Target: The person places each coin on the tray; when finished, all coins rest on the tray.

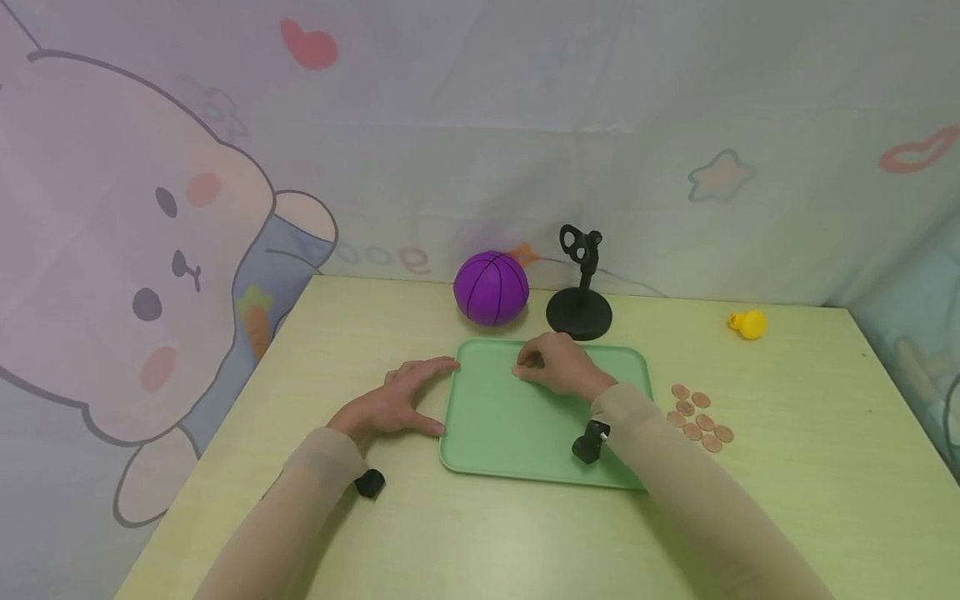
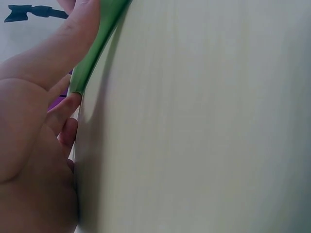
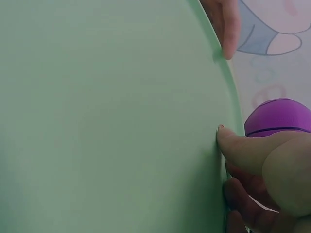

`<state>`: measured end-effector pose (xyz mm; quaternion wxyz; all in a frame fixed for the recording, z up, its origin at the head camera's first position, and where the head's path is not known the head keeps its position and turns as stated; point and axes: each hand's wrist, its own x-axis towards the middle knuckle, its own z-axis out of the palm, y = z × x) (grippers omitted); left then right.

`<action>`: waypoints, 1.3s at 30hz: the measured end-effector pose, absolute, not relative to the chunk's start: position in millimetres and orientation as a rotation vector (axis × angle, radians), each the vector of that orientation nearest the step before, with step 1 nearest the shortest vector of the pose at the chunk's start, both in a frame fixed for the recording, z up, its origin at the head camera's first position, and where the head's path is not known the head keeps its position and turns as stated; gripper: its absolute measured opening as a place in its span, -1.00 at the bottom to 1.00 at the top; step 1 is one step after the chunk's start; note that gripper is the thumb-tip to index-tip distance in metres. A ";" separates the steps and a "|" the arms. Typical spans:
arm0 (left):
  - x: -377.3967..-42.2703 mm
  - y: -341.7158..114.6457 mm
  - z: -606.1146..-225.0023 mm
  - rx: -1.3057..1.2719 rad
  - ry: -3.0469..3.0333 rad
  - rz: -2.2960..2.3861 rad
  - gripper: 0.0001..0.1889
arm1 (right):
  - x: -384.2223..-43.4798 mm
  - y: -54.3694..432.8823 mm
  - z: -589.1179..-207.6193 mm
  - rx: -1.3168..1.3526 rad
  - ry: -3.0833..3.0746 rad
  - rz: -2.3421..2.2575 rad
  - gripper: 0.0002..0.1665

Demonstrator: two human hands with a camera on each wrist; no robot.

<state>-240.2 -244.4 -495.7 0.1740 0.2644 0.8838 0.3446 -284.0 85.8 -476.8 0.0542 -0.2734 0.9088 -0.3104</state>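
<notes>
A green tray [image 1: 510, 425] lies on the table. My left hand [image 1: 390, 404] is spread at its left side, thumb and fingertips touching the rim. Over the tray's upper middle, my right hand [image 1: 558, 364] has its thumb and fingers brought together low at the surface. In the right wrist view, a small copper-brown edge, apparently a coin [image 3: 221, 127], shows at the thumb tip; the rest is hidden by the fingers. Several copper coins [image 1: 692, 430] lie flat on the table just right of the tray.
Behind the tray stand a purple ball [image 1: 491, 289] and a black stand [image 1: 579, 313] with a round base. A small yellow toy [image 1: 748, 324] sits at the back right. A printed cloth [image 1: 480, 125] hangs behind the table.
</notes>
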 end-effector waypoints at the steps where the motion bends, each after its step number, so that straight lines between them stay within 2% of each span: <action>1: -240.4 -244.6 -495.9 0.749 2.505 0.976 0.11 | -284.0 84.9 -477.2 -0.823 2.768 -0.938 -0.82; 13: -239.9 -244.3 -495.4 0.747 2.499 0.964 0.13 | -280.1 95.0 -476.1 -0.786 2.789 -0.939 -0.69; 22: -239.8 -245.2 -494.0 0.736 2.495 0.967 0.14 | -277.0 129.9 -470.3 -0.892 2.801 -0.890 -0.70; 39: -241.5 -243.3 -495.4 0.752 2.498 0.968 0.14 | -251.7 208.5 -457.4 -0.841 2.820 -0.833 -0.70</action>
